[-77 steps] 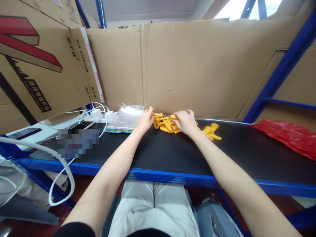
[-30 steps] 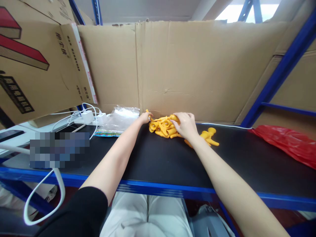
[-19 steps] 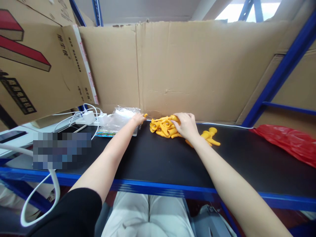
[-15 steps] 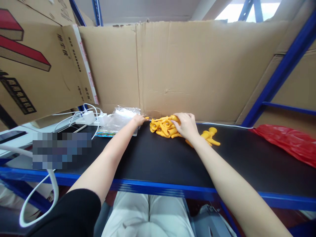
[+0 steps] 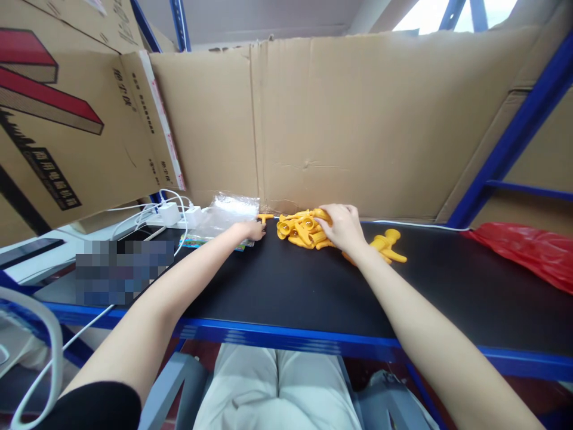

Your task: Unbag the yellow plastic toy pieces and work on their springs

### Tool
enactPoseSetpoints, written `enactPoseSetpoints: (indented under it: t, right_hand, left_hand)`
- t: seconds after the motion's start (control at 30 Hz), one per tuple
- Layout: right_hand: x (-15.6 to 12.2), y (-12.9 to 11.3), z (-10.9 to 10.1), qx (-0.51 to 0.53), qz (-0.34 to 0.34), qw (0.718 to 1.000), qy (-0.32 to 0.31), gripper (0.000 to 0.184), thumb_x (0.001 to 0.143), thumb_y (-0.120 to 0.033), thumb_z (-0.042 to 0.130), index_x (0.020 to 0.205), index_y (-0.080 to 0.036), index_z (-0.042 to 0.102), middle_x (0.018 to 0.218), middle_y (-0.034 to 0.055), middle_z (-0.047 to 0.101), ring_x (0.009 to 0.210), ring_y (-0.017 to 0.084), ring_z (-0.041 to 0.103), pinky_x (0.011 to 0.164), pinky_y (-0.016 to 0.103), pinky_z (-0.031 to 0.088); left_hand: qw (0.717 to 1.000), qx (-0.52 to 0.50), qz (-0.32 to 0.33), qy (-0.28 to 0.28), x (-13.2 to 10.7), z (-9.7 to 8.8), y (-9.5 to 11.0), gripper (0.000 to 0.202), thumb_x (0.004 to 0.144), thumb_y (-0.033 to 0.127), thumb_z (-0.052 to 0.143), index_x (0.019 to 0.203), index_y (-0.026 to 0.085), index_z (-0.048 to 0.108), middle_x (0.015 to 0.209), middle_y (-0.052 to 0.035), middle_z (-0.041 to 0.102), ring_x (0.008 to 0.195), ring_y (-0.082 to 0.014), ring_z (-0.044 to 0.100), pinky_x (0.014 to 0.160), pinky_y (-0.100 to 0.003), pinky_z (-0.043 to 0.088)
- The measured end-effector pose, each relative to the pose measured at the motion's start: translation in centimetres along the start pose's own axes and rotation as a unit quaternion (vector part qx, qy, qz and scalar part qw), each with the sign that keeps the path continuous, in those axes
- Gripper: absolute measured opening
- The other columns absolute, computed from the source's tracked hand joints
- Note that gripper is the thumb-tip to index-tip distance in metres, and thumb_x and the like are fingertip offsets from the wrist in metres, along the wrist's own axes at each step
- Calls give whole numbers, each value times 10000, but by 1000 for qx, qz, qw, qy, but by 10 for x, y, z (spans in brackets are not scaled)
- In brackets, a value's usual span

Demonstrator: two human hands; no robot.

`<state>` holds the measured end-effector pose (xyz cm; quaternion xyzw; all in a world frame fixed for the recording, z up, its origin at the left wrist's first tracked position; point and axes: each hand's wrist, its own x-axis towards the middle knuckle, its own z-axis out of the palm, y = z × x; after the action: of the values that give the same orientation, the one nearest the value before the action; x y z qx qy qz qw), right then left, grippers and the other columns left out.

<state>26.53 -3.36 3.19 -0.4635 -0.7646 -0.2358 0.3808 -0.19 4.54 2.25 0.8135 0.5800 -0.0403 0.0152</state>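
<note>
A pile of yellow plastic pieces (image 5: 304, 230), several with flared, trumpet-like ends, lies at the back middle of the black shelf top. My right hand (image 5: 344, 228) curls over the pile's right side, gripping some of them; its fingertips are partly hidden. More yellow pieces (image 5: 390, 243) lie just right of that wrist. My left hand (image 5: 251, 230) is low at the right edge of the clear plastic bags (image 5: 224, 212). Its fingers are closed at the stem of a T-shaped yellow piece (image 5: 267, 216), whose bar sticks out above them.
Behind stands a tall cardboard panel (image 5: 358, 125). At the left are a power strip with white plugs (image 5: 169, 213), cables, a phone (image 5: 20, 251) and a blurred-out patch. A red plastic bag (image 5: 519, 248) lies at the right. Blue rails (image 5: 286, 343) frame the shelf's front.
My left hand has drawn back slightly toward me, and more of the T-shaped yellow piece shows. My right hand stays on the pile. The view has shifted a little.
</note>
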Motion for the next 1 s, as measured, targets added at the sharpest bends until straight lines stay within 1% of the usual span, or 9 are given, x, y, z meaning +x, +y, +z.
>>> enactPoseSetpoints:
  t: [0.1, 0.17, 0.3, 0.47, 0.6, 0.7, 0.8, 0.87, 1.0]
  right_hand:
    - [0, 0, 0, 1, -2, 1000, 1, 238, 900, -302, 475, 1039, -175, 620, 1020, 117, 689, 971, 260, 598, 913, 418, 328]
    - [0, 0, 0, 0, -2, 1000, -1, 241, 900, -302, 474, 1041, -173, 621, 1015, 118, 689, 973, 261, 596, 914, 417, 328]
    - [0, -1, 0, 4, -1, 1000, 2, 247, 897, -306, 483, 1043, -165, 624, 1016, 113, 690, 979, 266, 592, 920, 412, 327]
    - [0, -1, 0, 9, 1, 1000, 0, 252, 901, -304, 469, 1050, -172, 625, 1015, 123, 686, 974, 266, 592, 920, 425, 323]
    - [0, 0, 0, 4, 1, 1000, -3, 263, 905, -312, 470, 1048, -154, 626, 1024, 122, 682, 980, 256, 585, 926, 412, 317]
    - [0, 0, 1, 2, -1, 1000, -4, 263, 913, -313, 464, 1058, -164, 625, 1032, 123, 680, 986, 253, 584, 926, 419, 318]
    - [0, 0, 1, 6, -3, 1000, -3, 258, 910, -311, 469, 1066, -173, 622, 1035, 124, 682, 990, 262, 588, 924, 433, 321]
    - [0, -1, 0, 12, -2, 1000, -2, 253, 906, -313, 475, 1064, -179, 621, 1039, 122, 683, 990, 266, 589, 923, 436, 324]
    - [1, -1, -1, 15, -1, 1000, -3, 235, 895, -305, 498, 1049, -176, 619, 1037, 109, 688, 989, 263, 595, 929, 428, 326]
  left_hand:
    - [1000, 18, -14, -11, -8, 6, 3, 531, 868, 304, 460, 1391, 212, 447, 1351, -174, 540, 1256, -318, 493, 1076, -537, 284]
    - [999, 35, -15, -18, -13, 5, 5, 520, 893, 306, 417, 1402, 201, 431, 1347, -187, 539, 1260, -322, 489, 1088, -560, 249]
    - [998, 49, -16, -22, -22, 0, 12, 458, 917, 293, 374, 1323, 147, 528, 1338, -214, 537, 1249, -335, 500, 1092, -550, 254]
    - [1000, 22, -18, -5, -27, -1, 22, 432, 890, 257, 428, 1268, 111, 579, 1310, -237, 552, 1232, -338, 518, 1102, -519, 257]
    - [1000, 18, -23, 1, -27, 1, 23, 474, 885, 266, 440, 1326, 113, 521, 1339, -239, 526, 1269, -331, 484, 1117, -508, 235]
    - [1000, 8, -28, 11, -26, 2, 18, 525, 858, 247, 466, 1375, 149, 459, 1398, -205, 480, 1332, -321, 410, 1132, -529, 186]
    - [999, 19, -30, -19, -25, 3, 11, 547, 822, 184, 454, 1370, 177, 455, 1419, -173, 468, 1379, -304, 341, 1132, -575, 138]
    - [998, 43, -37, -34, -26, 3, 9, 567, 805, 166, 442, 1372, 175, 444, 1421, -168, 468, 1391, -288, 321, 1136, -569, 136]
    - [997, 61, -40, -30, -28, 1, 12, 600, 750, 138, 470, 1350, 156, 465, 1415, -172, 473, 1404, -281, 296, 1145, -557, 136]
